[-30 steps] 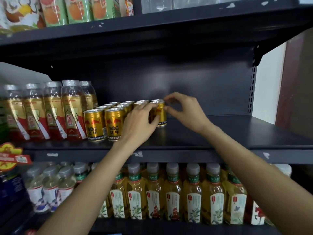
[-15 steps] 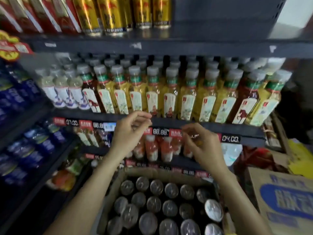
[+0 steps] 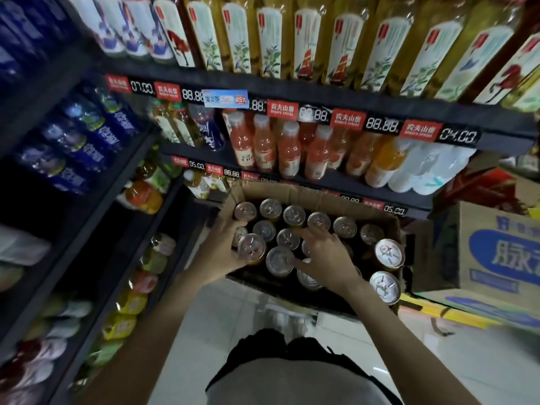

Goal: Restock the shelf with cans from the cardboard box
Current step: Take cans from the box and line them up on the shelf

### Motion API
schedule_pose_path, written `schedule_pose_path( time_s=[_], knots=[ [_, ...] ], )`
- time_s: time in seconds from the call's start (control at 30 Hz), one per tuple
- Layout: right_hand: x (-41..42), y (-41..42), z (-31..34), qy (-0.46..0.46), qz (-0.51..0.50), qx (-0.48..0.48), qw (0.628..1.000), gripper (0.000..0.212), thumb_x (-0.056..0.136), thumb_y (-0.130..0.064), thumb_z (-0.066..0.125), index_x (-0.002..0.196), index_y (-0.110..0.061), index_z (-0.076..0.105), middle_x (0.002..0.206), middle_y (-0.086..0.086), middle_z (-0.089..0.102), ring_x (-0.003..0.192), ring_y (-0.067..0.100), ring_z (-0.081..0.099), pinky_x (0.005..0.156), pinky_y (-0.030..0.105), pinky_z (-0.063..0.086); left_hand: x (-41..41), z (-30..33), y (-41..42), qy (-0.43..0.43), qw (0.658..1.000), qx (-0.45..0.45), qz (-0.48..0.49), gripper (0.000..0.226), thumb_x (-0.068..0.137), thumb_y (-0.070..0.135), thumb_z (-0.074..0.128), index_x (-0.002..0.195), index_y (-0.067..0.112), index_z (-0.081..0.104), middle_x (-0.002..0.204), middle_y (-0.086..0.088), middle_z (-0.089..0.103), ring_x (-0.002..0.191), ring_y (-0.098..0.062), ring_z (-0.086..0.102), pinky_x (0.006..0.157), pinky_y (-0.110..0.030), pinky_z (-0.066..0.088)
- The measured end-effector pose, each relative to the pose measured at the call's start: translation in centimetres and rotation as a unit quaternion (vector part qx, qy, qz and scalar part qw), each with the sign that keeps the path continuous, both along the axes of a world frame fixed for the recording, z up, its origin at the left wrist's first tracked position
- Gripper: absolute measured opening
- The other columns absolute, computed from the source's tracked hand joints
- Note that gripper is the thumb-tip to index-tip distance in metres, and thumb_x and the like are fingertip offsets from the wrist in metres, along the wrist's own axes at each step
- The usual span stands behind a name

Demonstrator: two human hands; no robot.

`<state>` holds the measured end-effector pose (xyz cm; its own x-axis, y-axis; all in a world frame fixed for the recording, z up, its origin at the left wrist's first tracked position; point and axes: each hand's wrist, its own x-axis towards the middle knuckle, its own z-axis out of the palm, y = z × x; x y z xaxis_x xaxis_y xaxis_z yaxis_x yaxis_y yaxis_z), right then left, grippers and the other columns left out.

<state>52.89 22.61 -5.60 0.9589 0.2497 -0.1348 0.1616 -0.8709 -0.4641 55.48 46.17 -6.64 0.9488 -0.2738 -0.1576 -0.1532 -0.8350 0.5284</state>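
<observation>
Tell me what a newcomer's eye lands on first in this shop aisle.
First, the open cardboard box at centre, packed with silver-topped cans, both hands down among them. The left hand has its grip around a can at the box's near-left corner; the right hand spreads over the middle cans. Above, a row of tea bottles lines the shelf over red price tags.
</observation>
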Motion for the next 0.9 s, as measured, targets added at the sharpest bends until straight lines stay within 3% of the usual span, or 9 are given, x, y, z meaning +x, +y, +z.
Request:
schedule_pose_path(
  time_s=[0.17,0.27,0.33,0.43,0.53,0.6,0.7,0.8,0.9],
  knots=[
    [-1.1,3.1,-2.6,0.058,0.011,-0.13,0.99,0.098,0.066,-0.054,0.074,0.141,-0.014,0.026,0.14,0.005,0.039,0.129,0.027,0.038,0.104,0.047,0.027,-0.2,-2.9,-0.9,0.023,1.0,0.014,-0.002,0.085,0.056,0.034,0.086,0.126,0.011,0.043,0.126,-0.007,0.046,0.117,-0.022,0.043,0.091,-0.033,0.039],
    [-1.0,4.0,-3.9,0.062,-0.006,-0.15,0.987,0.096,0.069,-0.052,0.073,0.14,-0.013,0.023,0.135,0.004,0.047,0.126,0.027,0.045,0.106,0.048,0.026,0.0,-4.4,-1.7,0.075,0.996,-0.05,0.019,0.086,0.061,0.023,0.087,0.13,0.015,0.036,0.132,-0.007,0.038,0.12,-0.019,0.044,0.086,-0.022,0.037],
    [-1.0,4.1,-4.3,0.039,-0.028,-0.125,0.991,0.089,0.068,-0.05,0.074,0.136,-0.014,0.031,0.125,0.004,0.057,0.118,0.026,0.053,0.103,0.046,0.027,0.2,-5.0,-1.8,0.07,0.995,-0.064,0.039,0.081,0.06,0.023,0.087,0.126,0.016,0.041,0.128,-0.006,0.043,0.113,-0.017,0.049,0.077,-0.016,0.035],
    [-0.7,3.9,-3.7,-0.001,-0.067,-0.056,0.996,0.08,0.064,-0.045,0.079,0.129,-0.016,0.042,0.114,0.006,0.064,0.11,0.028,0.057,0.097,0.039,0.031,0.7,-4.9,-0.8,0.083,0.986,-0.107,0.102,0.076,0.052,0.036,0.087,0.114,0.025,0.045,0.113,0.001,0.058,0.099,-0.013,0.057,0.072,-0.023,0.045],
    [-0.2,3.4,-1.5,-0.026,-0.127,0.066,0.989,0.074,0.059,-0.044,0.083,0.12,-0.02,0.05,0.108,-0.001,0.066,0.1,0.021,0.06,0.083,0.033,0.036,1.5,-3.1,0.5,0.098,0.96,-0.196,0.172,0.071,0.052,0.035,0.089,0.107,0.028,0.045,0.106,0.003,0.058,0.102,-0.018,0.058,0.089,-0.042,0.05],
    [0.3,2.7,0.7,0.015,-0.179,0.213,0.96,0.07,0.058,-0.04,0.085,0.115,-0.022,0.049,0.107,-0.006,0.066,0.095,0.013,0.061,0.079,0.03,0.045,2.2,-0.8,1.2,0.122,0.941,-0.243,0.201,0.072,0.052,0.038,0.088,0.112,0.027,0.049,0.106,0.004,0.059,0.102,-0.017,0.058,0.093,-0.038,0.047],
    [1.0,1.6,4.2,0.089,-0.235,0.421,0.871,0.061,0.064,-0.026,0.085,0.112,-0.017,0.048,0.111,-0.001,0.063,0.101,0.016,0.061,0.08,0.029,0.052,3.1,3.4,1.6,0.12,0.911,-0.336,0.208,0.071,0.047,0.046,0.087,0.11,0.032,0.055,0.104,0.01,0.063,0.1,-0.012,0.06,0.091,-0.032,0.048],
    [1.4,0.9,7.6,0.101,-0.233,0.493,0.832,0.057,0.065,-0.033,0.082,0.113,-0.02,0.053,0.108,-0.002,0.065,0.101,0.014,0.062,0.079,0.026,0.05,3.6,7.3,1.0,0.098,0.905,-0.376,0.175,0.07,0.043,0.05,0.084,0.106,0.036,0.057,0.102,0.015,0.062,0.093,0.002,0.061,0.079,-0.018,0.046],
    [1.9,0.1,10.5,0.074,-0.208,0.505,0.834,0.048,0.065,-0.039,0.07,0.11,-0.027,0.057,0.107,-0.004,0.066,0.101,0.011,0.063,0.073,0.017,0.049,4.0,10.6,0.1,0.051,0.914,-0.38,0.134,0.083,0.032,0.065,0.08,0.106,0.036,0.055,0.103,0.017,0.063,0.088,0.012,0.06,0.074,-0.012,0.048]
  ],
)
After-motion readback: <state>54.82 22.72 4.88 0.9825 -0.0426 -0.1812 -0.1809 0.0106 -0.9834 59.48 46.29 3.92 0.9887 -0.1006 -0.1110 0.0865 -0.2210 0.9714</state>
